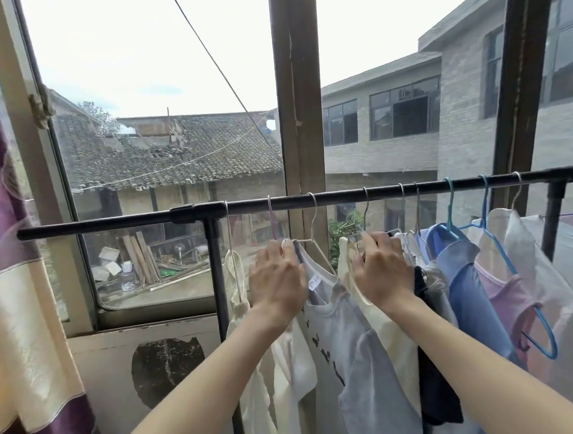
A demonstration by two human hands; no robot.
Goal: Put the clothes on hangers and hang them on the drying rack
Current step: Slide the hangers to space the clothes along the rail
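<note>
Clothes hang in a packed row on the drying rack's black top bar (311, 200), which runs left to right in front of the window (160, 157). Observed from the left: a cream garment (235, 287) on a thin hanger just right of the rack's upright post (216, 264); a white T-shirt with dark print (323, 342) on a white wire hanger (315, 221); a pale yellow garment (386, 338); a dark navy piece (435, 375); a blue shirt (464, 290) on a light-blue hanger (449, 207); a pink top (507, 290) on a blue hanger (516, 270); a white garment (552, 301) at the far right. All hooks sit over the bar.

Left hand (275, 278) — back toward camera, fingers curled over the left shoulder of the printed T-shirt, at the hanger's end. It looks closed on fabric and wire together, though the fingertips are hidden behind the cloth, so the exact grip is uncertain.

Right hand (380, 268) — also knuckles-up, fingers bent over the hanger tops between the pale yellow garment and the dark navy piece, pressing on that bunch. The hands are apart, with the T-shirt's neckline between them.

Surroundings: a purple-and-cream curtain (9, 267) at the left edge; a tiled roof (173, 150) and a grey brick building (407, 125) outside.
</note>
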